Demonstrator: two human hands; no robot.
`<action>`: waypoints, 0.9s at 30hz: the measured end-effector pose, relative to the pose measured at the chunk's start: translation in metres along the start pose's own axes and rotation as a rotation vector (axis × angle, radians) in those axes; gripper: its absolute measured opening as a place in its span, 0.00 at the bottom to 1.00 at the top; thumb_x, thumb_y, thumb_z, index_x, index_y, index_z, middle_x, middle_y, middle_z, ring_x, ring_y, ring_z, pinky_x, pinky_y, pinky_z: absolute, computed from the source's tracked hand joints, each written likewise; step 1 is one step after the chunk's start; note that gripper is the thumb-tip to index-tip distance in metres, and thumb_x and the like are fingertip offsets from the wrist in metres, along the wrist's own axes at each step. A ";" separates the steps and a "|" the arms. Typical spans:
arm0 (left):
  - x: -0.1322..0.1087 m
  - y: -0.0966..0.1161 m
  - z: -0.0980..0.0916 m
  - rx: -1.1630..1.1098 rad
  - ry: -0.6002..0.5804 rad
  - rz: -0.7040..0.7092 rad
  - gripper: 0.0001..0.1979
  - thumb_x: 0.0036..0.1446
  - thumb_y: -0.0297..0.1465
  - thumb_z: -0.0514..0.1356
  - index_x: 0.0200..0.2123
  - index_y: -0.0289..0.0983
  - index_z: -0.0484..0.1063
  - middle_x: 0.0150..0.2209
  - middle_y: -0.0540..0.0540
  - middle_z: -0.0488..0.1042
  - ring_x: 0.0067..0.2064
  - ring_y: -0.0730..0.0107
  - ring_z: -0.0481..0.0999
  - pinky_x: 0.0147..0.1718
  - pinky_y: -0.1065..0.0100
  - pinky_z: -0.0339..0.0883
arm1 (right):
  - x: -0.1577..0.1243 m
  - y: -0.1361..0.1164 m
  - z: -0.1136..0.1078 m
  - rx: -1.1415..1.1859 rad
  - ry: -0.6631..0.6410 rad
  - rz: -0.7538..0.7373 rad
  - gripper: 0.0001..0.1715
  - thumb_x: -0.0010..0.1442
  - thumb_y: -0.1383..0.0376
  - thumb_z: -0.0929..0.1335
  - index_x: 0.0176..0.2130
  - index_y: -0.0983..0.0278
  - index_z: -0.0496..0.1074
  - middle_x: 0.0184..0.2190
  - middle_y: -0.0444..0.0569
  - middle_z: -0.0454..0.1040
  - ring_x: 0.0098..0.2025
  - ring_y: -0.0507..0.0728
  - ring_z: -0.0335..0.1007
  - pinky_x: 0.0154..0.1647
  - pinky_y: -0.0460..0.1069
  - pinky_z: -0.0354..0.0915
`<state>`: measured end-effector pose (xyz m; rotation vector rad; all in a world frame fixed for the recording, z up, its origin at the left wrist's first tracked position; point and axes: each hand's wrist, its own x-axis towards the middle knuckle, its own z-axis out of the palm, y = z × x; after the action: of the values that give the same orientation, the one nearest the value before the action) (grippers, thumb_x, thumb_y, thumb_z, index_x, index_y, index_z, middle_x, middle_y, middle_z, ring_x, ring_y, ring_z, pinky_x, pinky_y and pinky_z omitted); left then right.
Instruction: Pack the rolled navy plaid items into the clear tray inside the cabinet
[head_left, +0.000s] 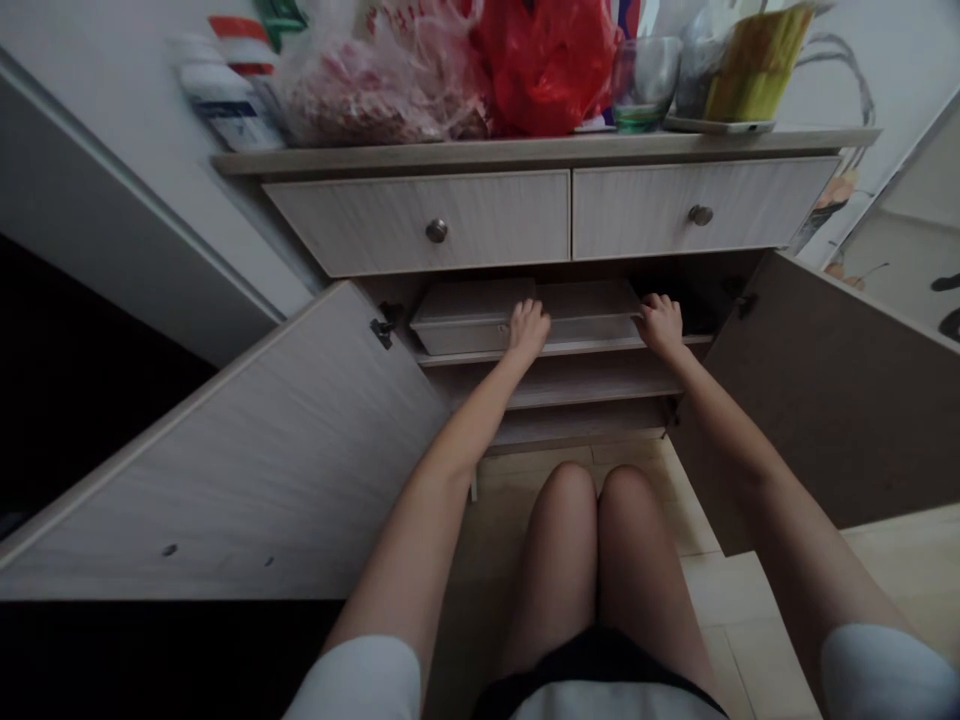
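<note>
Inside the open cabinet point(551, 385), two pale storage boxes sit side by side on the upper shelf. My left hand point(529, 328) is closed at the left side of the right-hand storage box point(585, 302), close to the neighbouring left-hand storage box point(461, 315). With fingers curled, my right hand point(661, 322) grips the right-hand box at its right front corner. That box looks shallow, with a flat, whitish top. Its back part lies in shadow, and my fingertips are partly hidden.
The left door point(247, 450) and right door point(832, 400) stand swung out on both sides of my arms. Lower shelves point(577, 378) lie beneath the boxes. Above are two knobbed drawers point(495, 215). The cabinet top holds bottles point(225, 110), plastic bags point(540, 65) and a glass point(645, 85).
</note>
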<state>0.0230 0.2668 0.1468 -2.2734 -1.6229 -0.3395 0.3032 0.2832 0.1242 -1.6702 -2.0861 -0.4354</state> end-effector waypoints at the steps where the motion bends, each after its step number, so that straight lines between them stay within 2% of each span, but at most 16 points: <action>1: 0.007 0.001 0.002 0.038 -0.027 0.009 0.19 0.65 0.25 0.49 0.46 0.30 0.80 0.51 0.30 0.75 0.58 0.48 0.68 0.57 0.51 0.58 | 0.007 0.000 0.004 -0.034 -0.042 -0.004 0.18 0.67 0.63 0.63 0.48 0.64 0.79 0.55 0.61 0.71 0.53 0.67 0.61 0.48 0.58 0.55; 4: 0.019 0.001 0.007 0.110 -0.072 0.011 0.22 0.64 0.22 0.46 0.45 0.28 0.80 0.52 0.30 0.75 0.59 0.49 0.67 0.59 0.52 0.56 | 0.021 0.001 0.013 -0.103 -0.120 0.002 0.19 0.67 0.63 0.63 0.50 0.65 0.79 0.56 0.62 0.69 0.55 0.68 0.60 0.50 0.58 0.55; 7: 0.023 -0.001 0.011 0.124 -0.090 0.014 0.22 0.63 0.22 0.46 0.45 0.28 0.80 0.52 0.29 0.75 0.60 0.49 0.67 0.59 0.52 0.55 | 0.027 0.006 0.017 -0.127 -0.145 -0.004 0.20 0.68 0.63 0.62 0.48 0.64 0.80 0.55 0.61 0.71 0.55 0.68 0.60 0.51 0.59 0.55; 10: 0.023 -0.003 0.014 0.087 -0.076 0.026 0.22 0.64 0.22 0.46 0.44 0.29 0.80 0.51 0.31 0.76 0.60 0.50 0.67 0.59 0.52 0.54 | 0.026 0.013 0.017 -0.117 -0.120 -0.032 0.21 0.68 0.63 0.61 0.47 0.64 0.81 0.54 0.59 0.71 0.55 0.67 0.60 0.51 0.59 0.55; 15: 0.014 0.000 0.016 -0.080 0.049 0.017 0.18 0.66 0.23 0.48 0.43 0.34 0.79 0.49 0.34 0.76 0.56 0.52 0.69 0.57 0.52 0.55 | 0.005 0.030 0.006 -0.055 -0.012 -0.010 0.19 0.68 0.63 0.62 0.45 0.62 0.81 0.54 0.57 0.72 0.52 0.66 0.61 0.49 0.58 0.54; 18: -0.006 0.008 0.013 -0.147 0.104 0.060 0.15 0.66 0.26 0.50 0.43 0.35 0.78 0.47 0.34 0.76 0.53 0.51 0.70 0.54 0.50 0.56 | -0.022 0.041 -0.007 -0.005 0.051 -0.022 0.15 0.67 0.62 0.64 0.41 0.60 0.80 0.51 0.54 0.74 0.51 0.64 0.61 0.49 0.57 0.54; 21: -0.038 0.016 0.004 -0.203 0.162 0.096 0.13 0.67 0.29 0.52 0.43 0.37 0.77 0.46 0.36 0.76 0.52 0.50 0.70 0.53 0.50 0.56 | -0.057 0.045 -0.023 0.040 0.089 -0.046 0.12 0.67 0.61 0.66 0.38 0.60 0.79 0.45 0.53 0.77 0.49 0.63 0.62 0.49 0.57 0.53; 27: -0.117 0.028 -0.016 -0.269 0.213 0.098 0.12 0.68 0.33 0.53 0.42 0.40 0.77 0.44 0.39 0.79 0.50 0.52 0.71 0.50 0.52 0.55 | -0.135 0.029 -0.056 0.078 0.170 -0.123 0.11 0.68 0.60 0.66 0.37 0.59 0.78 0.37 0.50 0.78 0.48 0.61 0.65 0.52 0.57 0.51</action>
<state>0.0112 0.1506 0.1139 -2.4005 -1.4262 -0.7886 0.3638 0.1490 0.1028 -1.4149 -2.0598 -0.5094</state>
